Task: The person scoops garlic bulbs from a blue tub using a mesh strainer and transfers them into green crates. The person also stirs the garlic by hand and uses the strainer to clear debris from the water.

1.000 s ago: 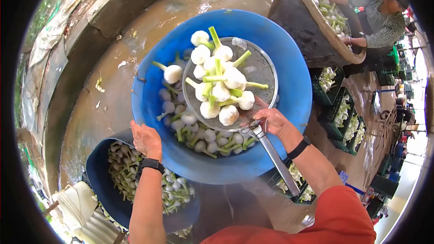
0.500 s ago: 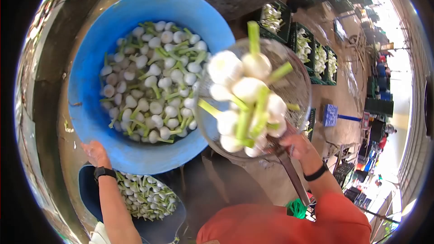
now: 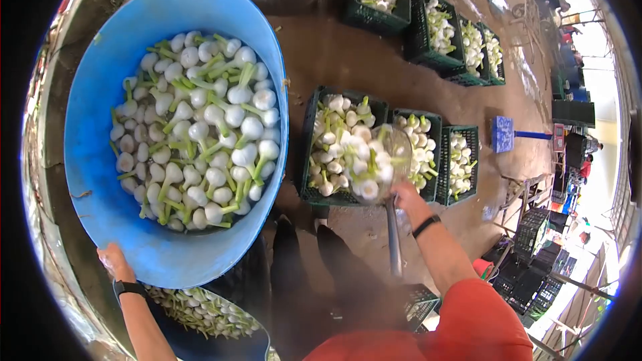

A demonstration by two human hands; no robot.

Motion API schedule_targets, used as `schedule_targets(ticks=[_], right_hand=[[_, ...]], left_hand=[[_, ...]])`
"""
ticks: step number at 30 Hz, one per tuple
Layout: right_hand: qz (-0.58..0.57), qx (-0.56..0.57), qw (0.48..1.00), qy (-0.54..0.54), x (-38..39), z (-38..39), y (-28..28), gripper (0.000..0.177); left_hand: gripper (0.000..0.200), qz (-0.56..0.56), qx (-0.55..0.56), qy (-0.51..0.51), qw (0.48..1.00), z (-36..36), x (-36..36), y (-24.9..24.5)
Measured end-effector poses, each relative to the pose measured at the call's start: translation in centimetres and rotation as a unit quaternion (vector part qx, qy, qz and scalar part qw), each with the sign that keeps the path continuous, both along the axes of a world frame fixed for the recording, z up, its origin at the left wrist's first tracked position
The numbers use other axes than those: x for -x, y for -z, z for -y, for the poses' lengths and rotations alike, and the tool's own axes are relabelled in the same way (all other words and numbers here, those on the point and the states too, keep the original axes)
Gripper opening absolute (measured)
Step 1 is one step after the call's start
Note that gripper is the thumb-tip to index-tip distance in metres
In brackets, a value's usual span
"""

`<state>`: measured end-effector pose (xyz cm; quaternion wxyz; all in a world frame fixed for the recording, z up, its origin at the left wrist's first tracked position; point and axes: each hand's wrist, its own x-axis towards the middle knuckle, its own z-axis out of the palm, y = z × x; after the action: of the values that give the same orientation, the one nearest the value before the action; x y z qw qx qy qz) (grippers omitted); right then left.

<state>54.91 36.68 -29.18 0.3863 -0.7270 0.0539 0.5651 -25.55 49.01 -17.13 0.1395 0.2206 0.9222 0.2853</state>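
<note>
My left hand grips the lower rim of a big blue tub, which holds many white bulbs with green stems in water. Away to the right, my right hand is closed on the handle of a round strainer. Bulbs lie in the strainer, blurred by motion. It hangs over the near green crates, mostly above the left crate of bulbs and partly in front of the middle crate.
A third near crate stands beside those two. More filled crates are in a row at the top. A dark tub of bulbs sits below the blue tub. A blue crate lies right; people are far off.
The strainer of bulbs has moved away from the blue tub's edge, rightward and farther from the camera, to over the crates. My view has shifted, bringing the near crates into sight.
</note>
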Motion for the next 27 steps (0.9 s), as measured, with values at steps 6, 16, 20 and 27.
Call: schedule_targets(ticks=[6, 16, 20, 27], right_hand=[[0.099, 0.107, 0.989, 0.032, 0.1, -0.3, -3.2, 0.056], [0.110, 0.111, 0.987, -0.033, 3.1, 3.2, -11.8, 0.068], [0.067, -0.031, 0.997, -0.032, 2.4, 1.1, -16.1, 0.071], [0.042, -0.317, 0.933, -0.164, 10.2, -16.2, -32.2, 0.081]], left_hand=[[0.027, 0.052, -0.026, -0.019, 0.998, -0.7, -2.6, -2.1], [0.025, 0.032, -0.026, -0.001, 0.999, -0.6, -3.1, -1.4], [0.019, -0.023, -0.033, 0.008, 0.999, 1.8, 2.7, 4.6], [0.023, -0.204, 0.063, 0.024, 0.977, 1.6, -2.4, 3.2]])
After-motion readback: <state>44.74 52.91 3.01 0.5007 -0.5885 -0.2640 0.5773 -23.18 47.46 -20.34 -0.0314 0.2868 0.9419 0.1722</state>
